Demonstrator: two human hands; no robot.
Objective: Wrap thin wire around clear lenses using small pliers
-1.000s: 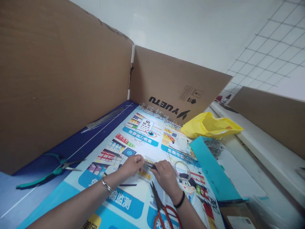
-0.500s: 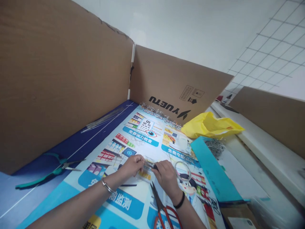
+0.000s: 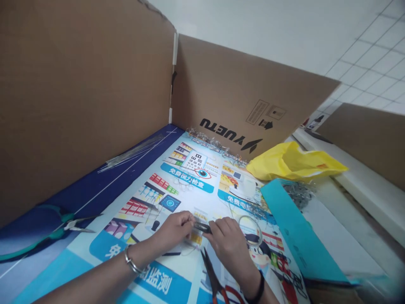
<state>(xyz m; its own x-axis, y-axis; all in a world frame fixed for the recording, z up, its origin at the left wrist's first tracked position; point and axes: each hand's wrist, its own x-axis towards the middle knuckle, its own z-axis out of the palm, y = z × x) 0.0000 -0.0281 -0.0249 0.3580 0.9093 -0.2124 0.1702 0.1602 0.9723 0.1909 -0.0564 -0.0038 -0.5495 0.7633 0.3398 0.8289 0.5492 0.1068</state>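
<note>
My right hand (image 3: 229,240) is closed around a small dark narrow tool (image 3: 202,228), whose end points toward my left hand; its exact kind is unclear. My left hand (image 3: 179,230) pinches something at the tool's tip, too small and blurred to make out. Thin wire (image 3: 191,249) seems to curve below the fingers. Red-handled scissors (image 3: 215,276) lie just beneath my right wrist, blades pointing away from me. Beside my right hand rests a ring-shaped coil of wire (image 3: 260,232).
Teal-handled pliers (image 3: 68,223) lie open at left. Straight thin wires (image 3: 133,152) run along the left cardboard wall (image 3: 88,93). Small wire pieces (image 3: 218,147) line the back cardboard panel (image 3: 234,93). A yellow bag (image 3: 294,160) and a teal box (image 3: 297,236) holding metal bits stand at right.
The view has shifted, so the pliers sit farther left and the bag and box farther right. Both hands stay close together, with the dark tool showing more plainly between them.
</note>
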